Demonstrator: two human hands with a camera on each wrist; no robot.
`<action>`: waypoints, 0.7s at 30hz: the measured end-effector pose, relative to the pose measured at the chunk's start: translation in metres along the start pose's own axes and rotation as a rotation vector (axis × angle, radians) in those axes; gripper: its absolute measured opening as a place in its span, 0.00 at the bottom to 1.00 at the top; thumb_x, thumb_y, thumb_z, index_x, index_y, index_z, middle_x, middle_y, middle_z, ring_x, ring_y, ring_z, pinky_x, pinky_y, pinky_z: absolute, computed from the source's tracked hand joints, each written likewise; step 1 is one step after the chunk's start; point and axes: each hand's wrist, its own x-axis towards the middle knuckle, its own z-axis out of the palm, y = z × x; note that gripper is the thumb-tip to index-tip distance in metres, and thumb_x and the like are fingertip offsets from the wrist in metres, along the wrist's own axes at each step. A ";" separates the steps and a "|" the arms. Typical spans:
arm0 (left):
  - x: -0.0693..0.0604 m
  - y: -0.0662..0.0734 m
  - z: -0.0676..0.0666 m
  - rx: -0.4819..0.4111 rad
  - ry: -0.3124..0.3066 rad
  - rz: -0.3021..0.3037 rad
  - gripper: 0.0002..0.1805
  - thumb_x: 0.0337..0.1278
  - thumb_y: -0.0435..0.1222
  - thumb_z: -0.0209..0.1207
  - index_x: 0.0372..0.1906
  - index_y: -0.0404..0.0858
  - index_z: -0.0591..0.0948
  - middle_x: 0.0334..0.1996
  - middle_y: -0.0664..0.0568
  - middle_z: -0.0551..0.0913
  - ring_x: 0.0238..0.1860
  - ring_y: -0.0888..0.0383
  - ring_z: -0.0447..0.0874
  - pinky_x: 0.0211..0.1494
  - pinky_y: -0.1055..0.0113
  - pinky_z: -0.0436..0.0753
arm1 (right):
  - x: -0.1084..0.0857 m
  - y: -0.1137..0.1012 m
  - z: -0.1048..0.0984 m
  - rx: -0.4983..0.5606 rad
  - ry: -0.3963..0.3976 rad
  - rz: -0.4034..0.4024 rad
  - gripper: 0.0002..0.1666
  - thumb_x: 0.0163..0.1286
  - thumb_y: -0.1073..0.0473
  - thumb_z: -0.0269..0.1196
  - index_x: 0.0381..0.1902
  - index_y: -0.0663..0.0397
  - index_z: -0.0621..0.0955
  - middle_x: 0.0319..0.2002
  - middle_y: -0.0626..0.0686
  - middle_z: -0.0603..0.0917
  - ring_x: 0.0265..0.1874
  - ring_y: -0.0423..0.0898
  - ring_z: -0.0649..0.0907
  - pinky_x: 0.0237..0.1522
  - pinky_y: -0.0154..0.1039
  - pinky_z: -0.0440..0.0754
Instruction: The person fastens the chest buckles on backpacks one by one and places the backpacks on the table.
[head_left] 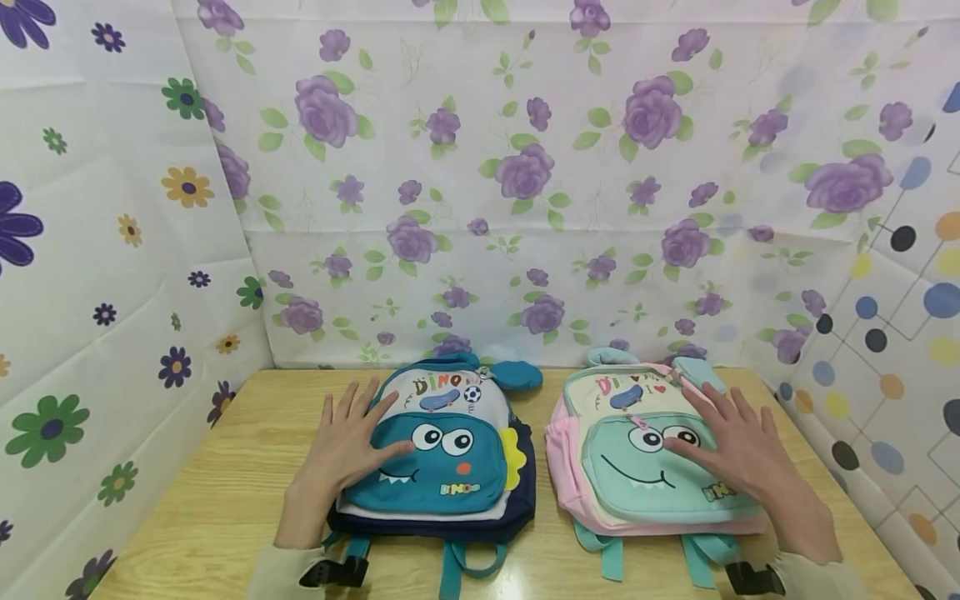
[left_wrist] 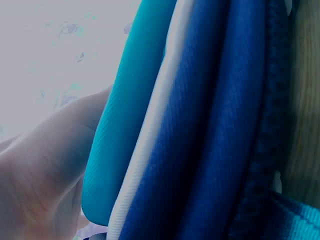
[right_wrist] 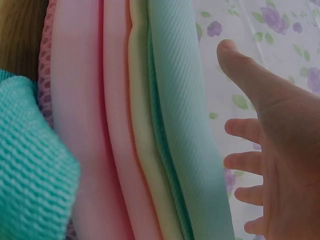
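Two children's backpacks with cartoon dinosaur faces lie side by side on a wooden table. The blue backpack is on the left, and my left hand is spread over its left side, fingers straight. In the left wrist view, part of that hand shows beside the teal front pocket; whether it touches is hidden. The pink and mint backpack is on the right. Above its right side, my right hand is spread with straight fingers. The right wrist view shows this hand apart from the mint pocket, holding nothing.
The wooden table runs to a floral cloth at the back, with patterned cloths at both sides. Teal straps hang from the blue backpack toward the front, and mint straps from the other. A blue tag sticks out at the blue backpack's top.
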 end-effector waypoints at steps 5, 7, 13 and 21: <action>0.000 -0.001 0.001 -0.005 0.000 0.000 0.50 0.52 0.71 0.56 0.76 0.49 0.64 0.79 0.43 0.52 0.78 0.35 0.44 0.75 0.31 0.42 | 0.000 0.001 0.001 0.003 0.008 -0.011 0.58 0.63 0.25 0.58 0.81 0.37 0.48 0.76 0.66 0.55 0.72 0.78 0.49 0.63 0.81 0.39; -0.001 -0.001 0.000 -0.014 -0.003 0.003 0.50 0.53 0.71 0.56 0.76 0.49 0.64 0.79 0.43 0.52 0.79 0.35 0.44 0.75 0.31 0.42 | 0.001 0.000 0.001 0.010 0.023 -0.026 0.57 0.63 0.26 0.59 0.81 0.37 0.49 0.76 0.66 0.56 0.72 0.77 0.51 0.63 0.81 0.40; -0.001 -0.002 -0.004 -0.065 -0.003 0.027 0.49 0.53 0.69 0.58 0.76 0.48 0.65 0.78 0.43 0.56 0.77 0.35 0.49 0.75 0.32 0.45 | 0.003 -0.006 0.001 0.021 0.106 -0.108 0.47 0.66 0.33 0.63 0.75 0.49 0.65 0.70 0.66 0.67 0.68 0.73 0.62 0.61 0.76 0.55; 0.000 -0.004 -0.006 -0.119 -0.016 0.031 0.43 0.56 0.63 0.61 0.73 0.46 0.69 0.73 0.43 0.67 0.73 0.36 0.60 0.75 0.32 0.50 | 0.004 -0.019 0.000 0.043 0.191 -0.173 0.33 0.66 0.45 0.68 0.64 0.54 0.76 0.60 0.65 0.78 0.59 0.69 0.75 0.55 0.70 0.69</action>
